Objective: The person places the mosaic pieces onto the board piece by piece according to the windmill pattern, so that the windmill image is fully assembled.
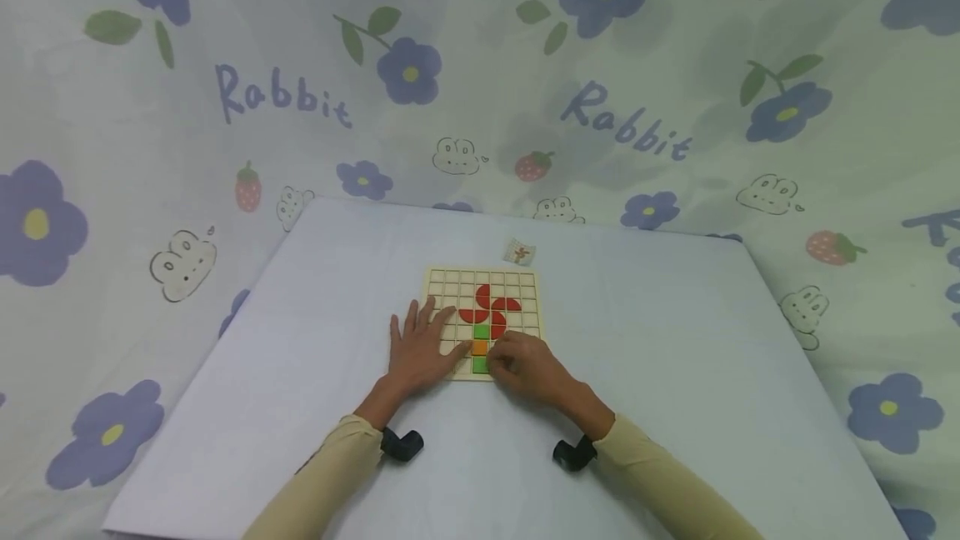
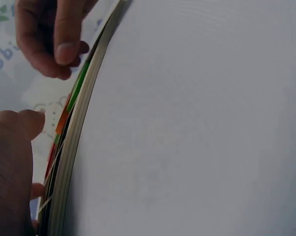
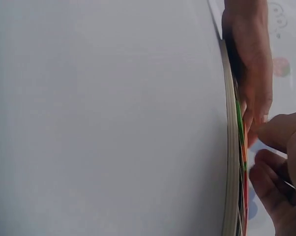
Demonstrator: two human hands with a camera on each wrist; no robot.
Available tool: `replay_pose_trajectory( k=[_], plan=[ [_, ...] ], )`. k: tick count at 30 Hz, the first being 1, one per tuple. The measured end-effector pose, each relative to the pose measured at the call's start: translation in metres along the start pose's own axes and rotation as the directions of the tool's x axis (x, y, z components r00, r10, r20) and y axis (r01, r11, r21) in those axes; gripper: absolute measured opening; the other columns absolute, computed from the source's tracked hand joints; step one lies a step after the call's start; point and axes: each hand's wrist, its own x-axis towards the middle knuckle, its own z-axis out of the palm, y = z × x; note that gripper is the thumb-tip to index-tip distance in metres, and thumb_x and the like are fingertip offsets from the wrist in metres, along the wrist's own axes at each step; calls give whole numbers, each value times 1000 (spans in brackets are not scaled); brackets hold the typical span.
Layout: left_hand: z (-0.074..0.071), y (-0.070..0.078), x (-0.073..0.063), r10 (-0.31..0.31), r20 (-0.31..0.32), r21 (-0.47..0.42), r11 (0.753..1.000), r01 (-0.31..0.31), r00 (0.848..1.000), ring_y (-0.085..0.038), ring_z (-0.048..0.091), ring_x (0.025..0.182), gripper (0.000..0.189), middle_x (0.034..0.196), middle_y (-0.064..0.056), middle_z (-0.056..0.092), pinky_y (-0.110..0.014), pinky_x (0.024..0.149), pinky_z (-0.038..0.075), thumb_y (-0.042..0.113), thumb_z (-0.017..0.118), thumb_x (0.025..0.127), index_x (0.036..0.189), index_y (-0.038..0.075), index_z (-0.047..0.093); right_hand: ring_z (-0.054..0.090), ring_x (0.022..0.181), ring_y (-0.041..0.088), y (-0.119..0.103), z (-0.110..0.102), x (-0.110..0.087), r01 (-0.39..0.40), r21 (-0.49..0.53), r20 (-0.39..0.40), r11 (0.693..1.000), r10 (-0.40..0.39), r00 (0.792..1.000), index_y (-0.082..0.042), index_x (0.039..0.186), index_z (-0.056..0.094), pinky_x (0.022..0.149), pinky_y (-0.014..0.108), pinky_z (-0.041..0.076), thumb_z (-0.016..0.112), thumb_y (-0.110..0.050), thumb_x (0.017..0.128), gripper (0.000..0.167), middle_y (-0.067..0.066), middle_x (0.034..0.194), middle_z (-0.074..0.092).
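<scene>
A pale wooden grid board (image 1: 443, 277) lies on the white table. My left hand (image 1: 422, 348) rests on the board's left side with fingers spread, its thumb beside an orange square tile (image 1: 479, 347). Green square tiles (image 1: 481, 365) sit directly below and above the orange one. Higher up, several red rounded tiles (image 1: 472, 316) form a pinwheel. My right hand (image 1: 528, 367) is at the board's lower right, near the lower green tile, fingers loosely curled. In the right wrist view, thumb and fingers of the right hand (image 3: 281, 162) stand apart, with nothing visible between them.
A small picture card (image 1: 520, 252) with a red pattern lies behind the board. The white table (image 1: 645, 315) extends widely on both sides. A curtain (image 1: 480, 107) printed with flowers and rabbits hangs behind it. Dark wrist devices (image 1: 402, 445) sit below both hands.
</scene>
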Motion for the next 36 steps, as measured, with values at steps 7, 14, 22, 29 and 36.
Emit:
replay_pose_trajectory(
  k=[7,14,22,29,36],
  plan=[
    [8,9,3,-90,-17,0,996,90,996,-43,8,146,91,158,-20,24,-70,107,-2,80,55,77,144,18,46,58,79,11,1,1,-4,-28,-4,-91,1000,27,995,-9,93,74,69,26,50,75,-3,83,11,-1,89,63],
    [1,14,11,-146,23,-77,986,147,989,-44,10,144,86,153,-20,29,-71,106,-1,68,75,71,134,16,51,58,81,11,4,-1,-11,-51,-8,-56,999,50,997,-10,93,74,70,27,50,73,-5,85,9,-2,93,64],
    [-15,27,27,-205,70,-97,973,211,976,-41,29,121,82,120,-19,39,-59,103,15,58,92,55,114,14,56,56,79,9,7,-1,-11,-97,-1,-40,995,97,995,-12,94,75,68,25,49,74,-6,85,10,-4,95,64],
    [-15,26,26,-180,110,-121,974,193,977,-40,27,125,79,127,-19,39,-55,103,20,55,88,64,123,14,55,58,82,10,14,-10,-13,-188,-7,-67,982,187,980,-11,95,76,70,29,51,75,-6,84,12,-5,94,64],
    [-2,21,23,-123,68,-186,973,134,990,-39,21,133,78,125,-16,41,-52,110,17,50,86,71,132,13,53,62,90,21,38,-39,-17,-303,5,-158,953,300,941,-9,104,74,73,37,52,74,-7,87,17,1,101,66]
  ],
)
